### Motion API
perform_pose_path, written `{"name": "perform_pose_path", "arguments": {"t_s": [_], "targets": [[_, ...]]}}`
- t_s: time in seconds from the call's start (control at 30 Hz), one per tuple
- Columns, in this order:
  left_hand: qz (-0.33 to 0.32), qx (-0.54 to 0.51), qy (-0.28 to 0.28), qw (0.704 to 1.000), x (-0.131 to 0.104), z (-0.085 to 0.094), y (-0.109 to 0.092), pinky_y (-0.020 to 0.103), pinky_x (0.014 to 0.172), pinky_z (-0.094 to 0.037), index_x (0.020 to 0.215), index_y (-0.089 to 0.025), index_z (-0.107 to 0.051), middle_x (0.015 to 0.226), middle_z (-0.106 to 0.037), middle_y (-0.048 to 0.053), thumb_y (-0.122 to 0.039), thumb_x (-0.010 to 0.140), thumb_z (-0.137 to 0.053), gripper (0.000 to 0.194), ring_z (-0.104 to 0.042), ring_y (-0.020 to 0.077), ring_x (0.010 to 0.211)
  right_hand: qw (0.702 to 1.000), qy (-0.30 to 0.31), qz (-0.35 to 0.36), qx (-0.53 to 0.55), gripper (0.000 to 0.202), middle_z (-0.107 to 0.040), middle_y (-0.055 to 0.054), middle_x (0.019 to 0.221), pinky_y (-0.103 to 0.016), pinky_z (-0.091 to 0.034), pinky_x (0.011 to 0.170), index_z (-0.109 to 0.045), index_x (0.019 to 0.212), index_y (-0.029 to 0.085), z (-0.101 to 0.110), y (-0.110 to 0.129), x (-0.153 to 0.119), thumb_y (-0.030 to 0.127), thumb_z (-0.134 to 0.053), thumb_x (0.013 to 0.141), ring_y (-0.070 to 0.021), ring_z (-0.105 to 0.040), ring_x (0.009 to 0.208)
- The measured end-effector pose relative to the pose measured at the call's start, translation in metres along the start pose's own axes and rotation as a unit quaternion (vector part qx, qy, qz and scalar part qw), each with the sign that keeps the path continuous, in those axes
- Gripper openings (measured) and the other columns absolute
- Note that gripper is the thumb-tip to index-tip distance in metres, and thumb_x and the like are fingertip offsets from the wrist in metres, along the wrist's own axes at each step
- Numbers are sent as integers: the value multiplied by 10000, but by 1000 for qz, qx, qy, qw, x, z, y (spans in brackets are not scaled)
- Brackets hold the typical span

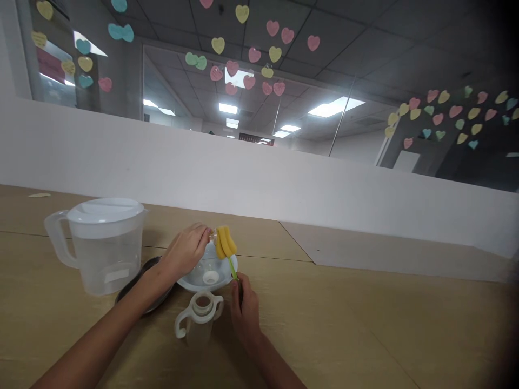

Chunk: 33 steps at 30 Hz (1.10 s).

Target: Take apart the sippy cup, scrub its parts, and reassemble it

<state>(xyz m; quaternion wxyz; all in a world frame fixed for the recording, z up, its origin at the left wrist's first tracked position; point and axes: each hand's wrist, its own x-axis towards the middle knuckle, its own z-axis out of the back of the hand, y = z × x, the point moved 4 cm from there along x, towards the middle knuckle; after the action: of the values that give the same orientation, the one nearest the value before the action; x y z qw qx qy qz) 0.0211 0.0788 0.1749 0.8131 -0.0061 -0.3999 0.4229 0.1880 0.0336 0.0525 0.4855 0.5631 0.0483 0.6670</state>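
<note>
My left hand (pixel 185 249) pinches a small clear piece (pixel 211 234) above a white bowl (pixel 190 283). My right hand (pixel 244 309) grips the green handle of a bottle brush, whose yellow sponge head (pixel 225 241) points up and touches the clear piece. In front of the bowl, between my forearms, stands a clear baby bottle with a white two-handled collar (pixel 200 314), its top open.
A clear plastic pitcher with a white lid (pixel 101 243) stands at the left on the wooden table (pixel 365 324). A dark plate (pixel 140 275) lies beside it under my left wrist. A white partition wall (pixel 284 183) runs along the back.
</note>
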Motion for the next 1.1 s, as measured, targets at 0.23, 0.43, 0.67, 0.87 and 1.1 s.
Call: {"name": "perform_pose_path", "arguments": {"t_s": [0.23,0.43,0.67,0.87,1.1], "targets": [[33,-19,1,999,-2,0,1,323,635,-392,725,-213,-397,681,-543,17,-359,936,-191,329,-538,188,654,1000,2,-11,23,305,-610,-30,747,-229,-395,560,-540,1001,152,1,2,0,359,-325,939,-136,-531,610],[34,-2,-7,999,-2,2,3,321,642,-400,819,-209,-419,792,-566,35,-358,935,-208,284,-564,201,722,996,-25,-59,60,320,-556,-2,686,-225,-393,544,-528,996,159,1,-3,1,403,-330,936,-130,-497,584],[17,6,-9,1000,-1,1,9,328,699,-411,865,-201,-437,878,-555,49,-309,921,-287,193,-548,203,793,993,-76,-47,73,261,-570,-19,750,-236,-418,564,-470,986,167,4,-2,1,394,-355,927,-140,-534,636],[3,-18,3,1000,-1,-2,6,325,700,-413,872,-195,-444,897,-557,47,-294,922,-308,176,-543,197,808,999,-25,-4,33,222,-592,-29,767,-242,-421,592,-504,971,163,-1,2,-2,336,-375,919,-139,-550,643],[-3,2,15,1000,-1,0,3,319,696,-398,865,-194,-466,865,-579,36,-291,912,-351,158,-539,194,788,994,-69,-68,52,258,-587,-29,752,-243,-407,576,-488,962,168,3,-3,5,386,-357,917,-151,-540,645]]}}
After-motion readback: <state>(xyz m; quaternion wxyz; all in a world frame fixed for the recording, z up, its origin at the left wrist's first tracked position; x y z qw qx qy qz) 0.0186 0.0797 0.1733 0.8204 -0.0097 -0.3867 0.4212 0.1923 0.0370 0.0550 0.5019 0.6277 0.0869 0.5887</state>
